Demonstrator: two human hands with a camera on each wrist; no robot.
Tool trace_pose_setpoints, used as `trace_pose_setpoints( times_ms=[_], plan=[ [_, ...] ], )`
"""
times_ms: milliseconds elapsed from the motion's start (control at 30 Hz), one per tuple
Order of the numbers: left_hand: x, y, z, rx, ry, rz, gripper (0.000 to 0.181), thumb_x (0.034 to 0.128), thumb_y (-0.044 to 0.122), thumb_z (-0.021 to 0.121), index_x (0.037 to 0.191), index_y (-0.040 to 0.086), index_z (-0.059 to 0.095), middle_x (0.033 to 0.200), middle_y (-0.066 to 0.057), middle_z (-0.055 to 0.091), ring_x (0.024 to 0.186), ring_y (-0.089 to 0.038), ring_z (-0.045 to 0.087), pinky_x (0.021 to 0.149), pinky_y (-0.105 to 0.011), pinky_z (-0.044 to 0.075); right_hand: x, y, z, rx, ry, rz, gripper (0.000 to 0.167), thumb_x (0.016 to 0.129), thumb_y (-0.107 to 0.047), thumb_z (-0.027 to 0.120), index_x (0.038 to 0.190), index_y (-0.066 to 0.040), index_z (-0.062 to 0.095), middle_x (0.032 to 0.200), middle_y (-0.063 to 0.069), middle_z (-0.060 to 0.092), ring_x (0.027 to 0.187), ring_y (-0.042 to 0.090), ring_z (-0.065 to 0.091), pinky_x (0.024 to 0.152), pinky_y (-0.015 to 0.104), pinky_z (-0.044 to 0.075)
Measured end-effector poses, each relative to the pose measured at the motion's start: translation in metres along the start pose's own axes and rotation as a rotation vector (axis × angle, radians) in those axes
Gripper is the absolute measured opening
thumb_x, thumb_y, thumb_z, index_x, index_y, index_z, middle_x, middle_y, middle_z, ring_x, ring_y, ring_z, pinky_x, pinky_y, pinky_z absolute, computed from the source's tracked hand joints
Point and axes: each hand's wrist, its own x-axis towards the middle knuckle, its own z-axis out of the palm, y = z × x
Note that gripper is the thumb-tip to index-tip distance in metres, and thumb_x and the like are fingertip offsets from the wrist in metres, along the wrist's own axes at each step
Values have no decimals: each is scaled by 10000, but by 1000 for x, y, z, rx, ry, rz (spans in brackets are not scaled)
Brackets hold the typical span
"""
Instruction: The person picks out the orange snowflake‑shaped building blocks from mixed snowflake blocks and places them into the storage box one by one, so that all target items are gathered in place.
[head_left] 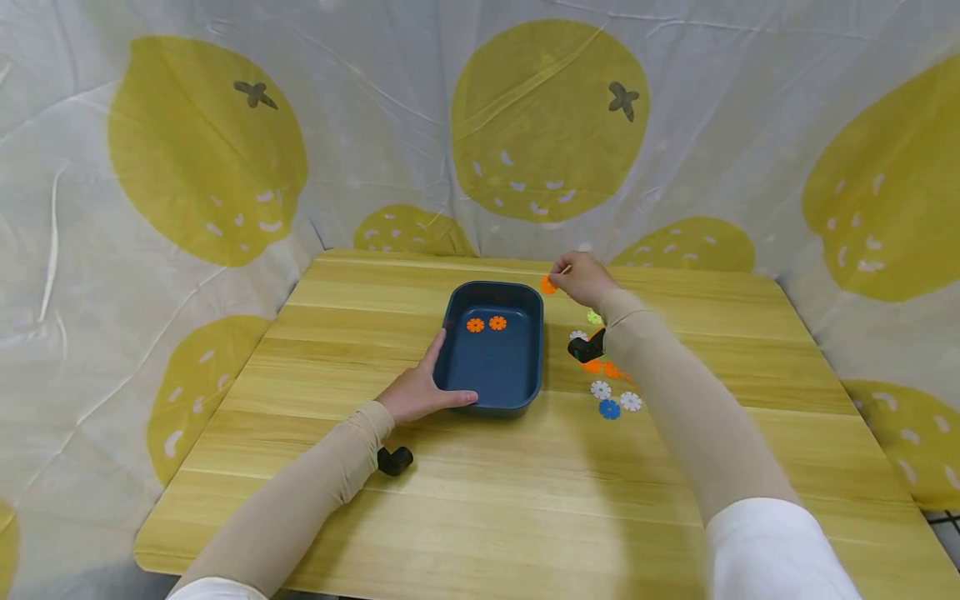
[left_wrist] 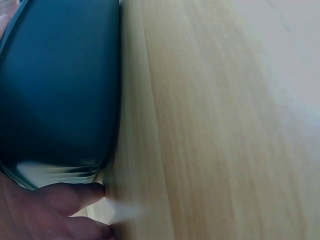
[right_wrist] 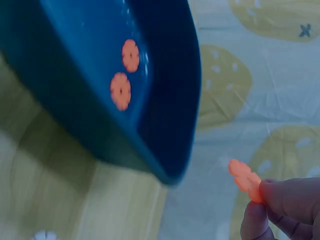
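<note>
A dark blue tray (head_left: 489, 367) stands on the table with two orange notched discs (head_left: 476, 326) (right_wrist: 120, 91) lying inside toward its far end. My left hand (head_left: 420, 392) rests on the tray's near left corner, thumb along the near rim and fingers along the left side. In the left wrist view, fingers of the left hand (left_wrist: 55, 210) are beside the tray wall (left_wrist: 60, 90). My right hand (head_left: 583, 277) pinches an orange disc (head_left: 548, 285) between thumb and finger, just off the tray's far right corner; the right wrist view shows this disc (right_wrist: 245, 181) held by its edge.
Right of the tray, partly under my right forearm, lie several loose discs: orange ones (head_left: 612, 370), white ones (head_left: 631, 402), a blue one (head_left: 610, 409) and a yellow-green one (head_left: 594, 317). A lemon-patterned cloth (head_left: 390, 133) hangs behind and beside the wooden table (head_left: 480, 500).
</note>
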Motion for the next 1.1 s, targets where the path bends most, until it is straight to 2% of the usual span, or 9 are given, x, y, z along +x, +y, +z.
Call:
trace_pose_setpoints(
  times_ms=[133, 433, 533, 767, 900, 1100],
  plan=[
    [0, 1, 0, -6, -4, -4, 1298, 709, 722, 791, 1606, 436, -103, 1607, -271, 344, 1361, -446, 518, 1106, -595, 433, 8, -12, 20, 19, -34, -14, 168, 1044, -165, 544, 1078, -18, 618, 1142, 153, 615, 718, 187, 411, 668, 321, 361],
    [1, 1, -1, -10, -5, -8, 1259, 751, 651, 802, 1601, 449, -104, 1596, -275, 362, 1340, -443, 536, 1102, -590, 438, 19, -31, 55, 51, -31, -22, 151, 1037, -171, 575, 1032, -36, 644, 1047, 102, 603, 769, 222, 479, 705, 324, 411],
    [0, 0, -1, -8, -7, 0, 1277, 730, 698, 792, 1601, 447, -108, 1599, -278, 354, 1338, -448, 539, 1100, -587, 441, 22, -33, 68, 28, -41, -27, 151, 1038, -177, 575, 1020, -47, 649, 1041, 88, 607, 835, 230, 509, 753, 327, 433],
    [-1, 0, -2, 4, -9, 13, 1299, 707, 752, 771, 1606, 428, -109, 1559, -297, 408, 1311, -436, 568, 1096, -558, 457, 25, -36, 93, 17, -93, -29, 133, 1038, -173, 575, 1004, -57, 629, 956, 72, 591, 798, 208, 526, 737, 319, 449],
    [-1, 1, -2, 15, -5, 11, 1292, 709, 756, 766, 1608, 429, -103, 1535, -301, 440, 1293, -428, 584, 1092, -550, 463, 26, -38, 103, -9, -94, -20, 128, 1032, -178, 587, 1008, -59, 629, 937, 69, 608, 767, 200, 539, 730, 306, 466],
    [-1, 2, -3, 23, -6, 3, 1299, 704, 761, 766, 1613, 417, -96, 1514, -303, 467, 1286, -429, 590, 1090, -553, 465, 29, -39, 113, -77, -92, -30, 134, 1007, -174, 607, 996, -51, 660, 995, 88, 655, 824, 199, 552, 771, 286, 477]
  ],
)
